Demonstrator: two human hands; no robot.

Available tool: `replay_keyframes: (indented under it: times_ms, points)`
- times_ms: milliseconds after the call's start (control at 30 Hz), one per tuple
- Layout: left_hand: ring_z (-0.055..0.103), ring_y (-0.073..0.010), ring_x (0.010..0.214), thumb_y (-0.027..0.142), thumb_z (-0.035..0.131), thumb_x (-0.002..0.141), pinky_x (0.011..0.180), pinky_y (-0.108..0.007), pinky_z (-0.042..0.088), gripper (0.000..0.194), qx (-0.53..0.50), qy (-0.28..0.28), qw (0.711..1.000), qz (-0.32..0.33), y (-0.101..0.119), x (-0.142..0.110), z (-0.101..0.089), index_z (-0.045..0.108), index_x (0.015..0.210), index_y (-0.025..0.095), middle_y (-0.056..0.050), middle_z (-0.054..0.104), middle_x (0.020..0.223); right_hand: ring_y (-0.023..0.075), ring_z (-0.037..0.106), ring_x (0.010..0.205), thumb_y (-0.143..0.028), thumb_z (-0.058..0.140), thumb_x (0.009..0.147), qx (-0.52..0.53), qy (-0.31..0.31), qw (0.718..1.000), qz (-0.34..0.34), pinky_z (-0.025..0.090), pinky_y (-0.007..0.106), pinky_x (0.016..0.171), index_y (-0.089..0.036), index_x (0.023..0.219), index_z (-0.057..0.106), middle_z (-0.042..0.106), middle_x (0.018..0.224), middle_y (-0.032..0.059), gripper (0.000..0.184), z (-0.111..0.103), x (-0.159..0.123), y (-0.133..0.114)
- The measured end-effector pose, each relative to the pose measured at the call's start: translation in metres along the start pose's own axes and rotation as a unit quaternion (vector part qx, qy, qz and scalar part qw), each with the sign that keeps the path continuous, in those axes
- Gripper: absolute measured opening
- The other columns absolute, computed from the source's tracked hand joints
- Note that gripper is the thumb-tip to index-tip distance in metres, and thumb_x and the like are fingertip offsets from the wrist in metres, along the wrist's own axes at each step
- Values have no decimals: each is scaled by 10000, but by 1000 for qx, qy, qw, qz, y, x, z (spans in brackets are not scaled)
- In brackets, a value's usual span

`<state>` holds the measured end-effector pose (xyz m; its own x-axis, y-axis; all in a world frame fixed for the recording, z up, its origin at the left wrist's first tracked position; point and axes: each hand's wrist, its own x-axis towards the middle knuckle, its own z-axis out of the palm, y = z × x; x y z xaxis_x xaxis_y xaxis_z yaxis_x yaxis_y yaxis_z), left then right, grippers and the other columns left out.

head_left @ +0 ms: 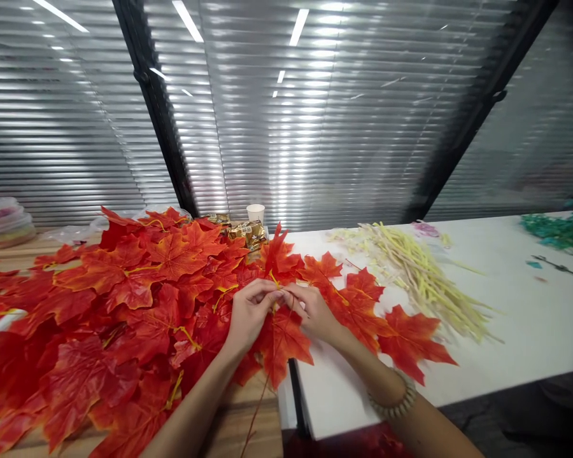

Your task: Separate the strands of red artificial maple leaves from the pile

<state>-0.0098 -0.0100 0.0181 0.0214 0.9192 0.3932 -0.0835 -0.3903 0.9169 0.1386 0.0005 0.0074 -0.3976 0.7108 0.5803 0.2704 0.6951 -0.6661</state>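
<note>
Head view. Left hand (249,313) and right hand (310,312) meet fingertip to fingertip above the seam between the wooden table (248,426) and the white table (530,318). Both hands are pinched together on a thin stem (273,280) with a yellow tip; the exact contact point is hidden by the fingers, and whether the stem belongs to the leaf (281,340) hanging just below the hands cannot be told. That leaf is red-orange, lobed and pointed, with a fabric-like sheen.

A beaded bracelet (395,402) sits on the right wrist. Both forearms are cut off at the bottom edge.

A leaf pile (124,305) covers the wooden table, overlapping, its left part cut off. A bundle of pale yellow stalks (424,273) lies on the white table, well apart from the hands. A paper cup (255,213) stands behind the pile; its contents are not visible. Stacked plastic lids or tubs (2,222) at far left are blurred.
</note>
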Motion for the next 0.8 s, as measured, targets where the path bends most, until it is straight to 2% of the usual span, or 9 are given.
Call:
replay_keyframes:
  times_ms: [100, 267, 433, 533, 700, 800]
  points:
    - [563, -119, 532, 268, 715, 728, 463, -214, 456, 125, 11, -13, 1000, 8, -1, -1, 0, 711, 667, 158, -28, 618, 717, 132, 454, 557, -326, 352, 970, 16, -8, 1000, 14, 341, 241, 554, -190, 711, 490, 519, 626, -3, 323, 0, 0, 1]
    - [563, -121, 521, 252, 682, 752, 452, -221, 457, 134, 58, -35, 997, 37, -6, -1, -1, 666, 666, 150, -28, 606, 724, 110, 357, 526, -431, 375, 964, 44, -31, 998, 42, 287, 234, 510, -188, 642, 430, 411, 571, -32, 407, -1, 0, 6]
    - [534, -132, 583, 196, 647, 798, 546, -230, 431, 144, 149, -42, 983, 94, -9, -1, -7, 628, 657, 171, -6, 578, 666, 94, 335, 502, -534, 358, 959, 73, -52, 994, 57, 272, 220, 482, -186, 623, 415, 352, 568, -52, 487, 1, 2, 14]
    - [500, -132, 600, 175, 605, 827, 597, -237, 399, 180, 197, -61, 970, 131, -10, 0, -12, 583, 648, 185, 15, 538, 645, 85, 364, 490, -558, 368, 954, 87, -60, 993, 61, 298, 213, 479, -175, 623, 430, 363, 570, -59, 510, 4, 2, 17]
    - [407, -125, 565, 140, 524, 869, 555, -245, 301, 217, 262, -88, 948, 159, -8, 0, -17, 546, 659, 189, 16, 484, 679, 83, 413, 489, -558, 396, 947, 106, -55, 991, 61, 353, 218, 495, -162, 633, 483, 432, 567, -53, 513, 4, 3, 16]
    - [440, -151, 653, 150, 483, 895, 618, -262, 320, 221, 277, -94, 941, 169, -4, -1, -15, 532, 684, 192, -3, 503, 733, 95, 449, 519, -547, 465, 919, 112, -34, 992, 56, 370, 228, 516, -159, 636, 526, 478, 574, -36, 484, 0, 4, 11]
